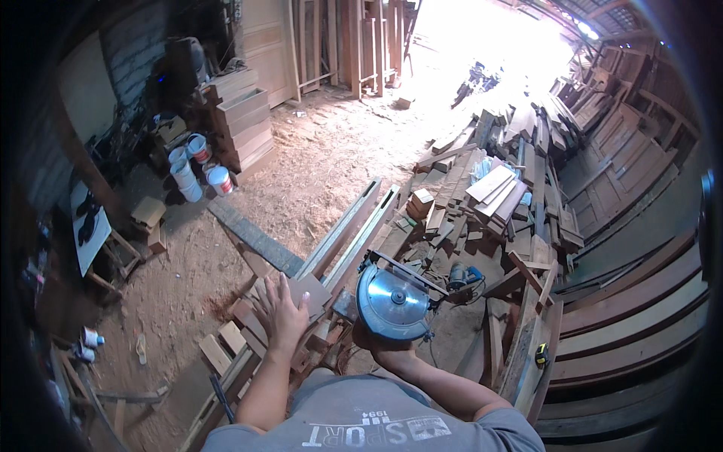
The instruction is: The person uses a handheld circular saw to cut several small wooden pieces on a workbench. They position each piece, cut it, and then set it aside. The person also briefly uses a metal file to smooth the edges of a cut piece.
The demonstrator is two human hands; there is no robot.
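Note:
My left hand point(285, 315) lies with its fingers spread over a short brown wooden board point(307, 292), which rests on a stack of wood pieces. To the right of it is a circular saw point(398, 297) with a round, shiny metal guard and a flat base plate along its far side. My right hand point(374, 340) is wrapped at the near side of the saw, its fingers mostly hidden behind the tool. Two long grooved beams point(360, 233) run away from me just past the board, and a dark plank point(260, 239) crosses beside them.
Offcuts point(452, 218) and boards are heaped at the right, with a blue power tool point(461, 276) near them. A yellow-and-black tape measure point(541, 355) sits on a beam at my right. White buckets point(220, 180) stand at the left by stacked wooden boxes point(245, 128).

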